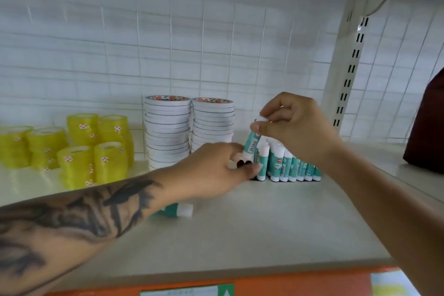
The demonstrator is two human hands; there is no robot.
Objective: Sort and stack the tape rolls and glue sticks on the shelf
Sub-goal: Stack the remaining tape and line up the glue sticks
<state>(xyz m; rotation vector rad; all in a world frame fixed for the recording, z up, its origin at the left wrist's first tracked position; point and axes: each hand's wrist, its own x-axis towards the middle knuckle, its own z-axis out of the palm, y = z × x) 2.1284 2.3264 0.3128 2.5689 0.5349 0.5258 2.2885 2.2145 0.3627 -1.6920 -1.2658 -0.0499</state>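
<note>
Several teal-and-white glue sticks [290, 166] stand upright in rows on the white shelf [264, 223], right of two tall stacks of white tape rolls [168, 132]. My right hand [295, 125] pinches the white cap of one tilted glue stick [251, 143] above the left end of the group. My left hand [213, 168] reaches in low, its fingertips against the bases of the leftmost sticks; whether it grips one is unclear. Another glue stick [177, 209] lies on its side under my left forearm. Stacks of yellow tape rolls [96, 149] stand at the left.
A white wire-grid back panel [192, 43] closes the shelf behind. A slotted white upright [346, 74] stands at the right, with a dark maroon object [427, 127] beyond it. An orange price strip [264, 282] runs along the front edge.
</note>
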